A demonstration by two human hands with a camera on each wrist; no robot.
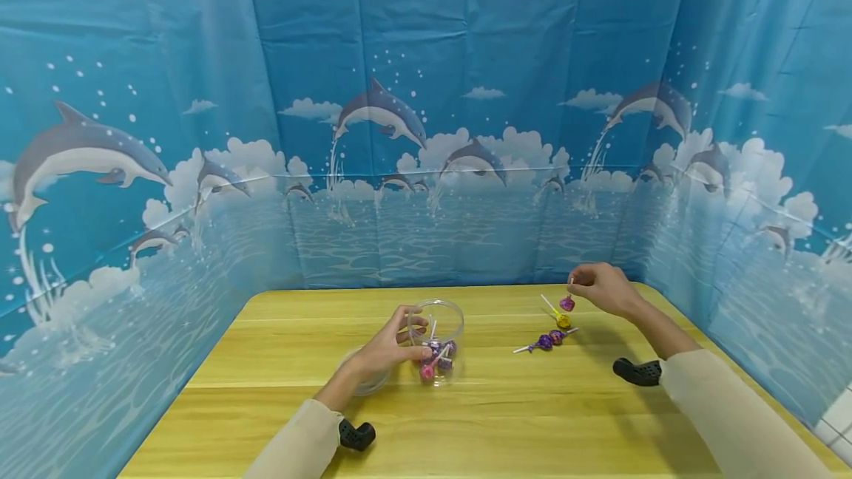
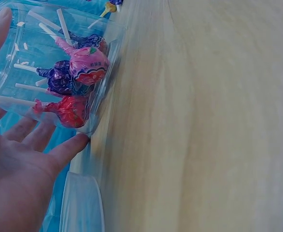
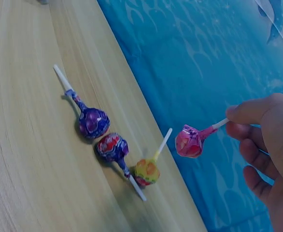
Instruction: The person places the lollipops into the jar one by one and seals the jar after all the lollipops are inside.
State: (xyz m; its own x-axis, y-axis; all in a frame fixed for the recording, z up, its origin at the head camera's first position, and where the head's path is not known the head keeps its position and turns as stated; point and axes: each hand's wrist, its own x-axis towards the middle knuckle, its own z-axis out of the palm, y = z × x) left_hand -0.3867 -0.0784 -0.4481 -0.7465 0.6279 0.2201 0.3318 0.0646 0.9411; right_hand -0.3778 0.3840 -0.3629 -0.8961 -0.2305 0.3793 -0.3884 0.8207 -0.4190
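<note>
My left hand (image 1: 382,352) holds a clear plastic jar (image 1: 461,321) round its side, thumb in front and fingers behind. Inside lie several wrapped lollipops, among them a pink one (image 2: 89,64), a red one (image 2: 74,112) and a purple one (image 2: 59,78), as the left wrist view shows. Over the right part of the table, my right hand (image 1: 604,290) pinches another pink lollipop (image 3: 190,141) by the end of its white stick, its head hanging down. Below it on the table lie a yellow lollipop (image 3: 147,172) and two purple-wrapped lollipops (image 3: 94,123), (image 3: 112,147) side by side.
A round clear lid (image 1: 373,388) lies on the wooden table (image 1: 519,420) beside the jar, partly hidden by my left wrist. A blue dolphin-printed curtain (image 1: 426,242) closes off the table's back and sides. Each wrist carries a black device (image 1: 637,372).
</note>
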